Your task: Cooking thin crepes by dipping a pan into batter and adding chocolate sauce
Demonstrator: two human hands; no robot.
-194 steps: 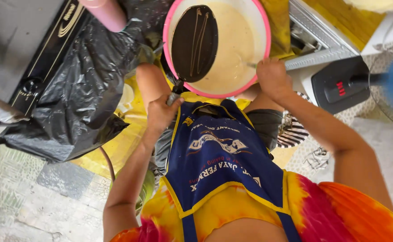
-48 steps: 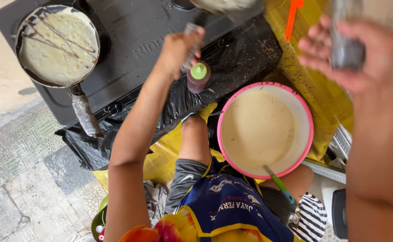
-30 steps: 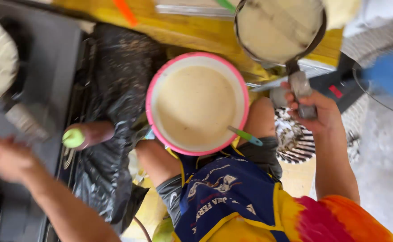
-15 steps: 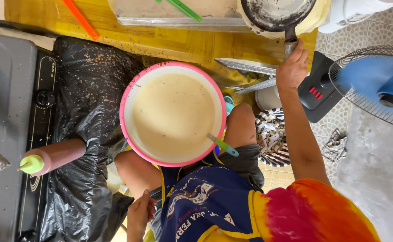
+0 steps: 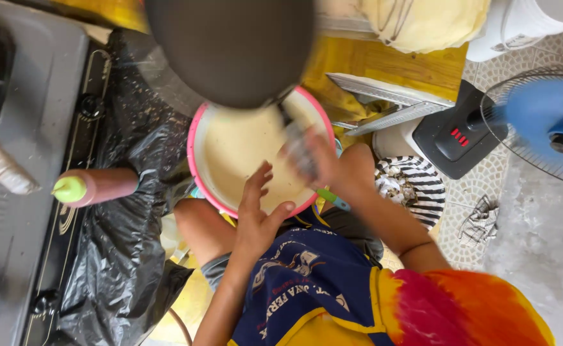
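Observation:
My right hand (image 5: 312, 156) grips the handle of a dark round pan (image 5: 230, 48), which hangs bottom-up over the far side of a pink-rimmed bowl (image 5: 195, 170) of pale batter (image 5: 243, 154). My left hand (image 5: 260, 214) is open, fingers spread, at the bowl's near rim and holds nothing. The bowl sits between my knees. A green-handled utensil (image 5: 333, 200) pokes out under my right wrist.
A pink squeeze bottle with a green cap (image 5: 95, 186) lies on black plastic sheeting (image 5: 127, 256) beside a grey stove (image 5: 18, 256). Stacked thin crepes (image 5: 422, 22) lie on a yellow board. A blue fan (image 5: 544, 122) and a striped cloth (image 5: 416, 189) are at right.
My right hand has brought the pan from the crepe stack at the far right back over the batter bowl. My left hand has risen to the bowl's near rim.

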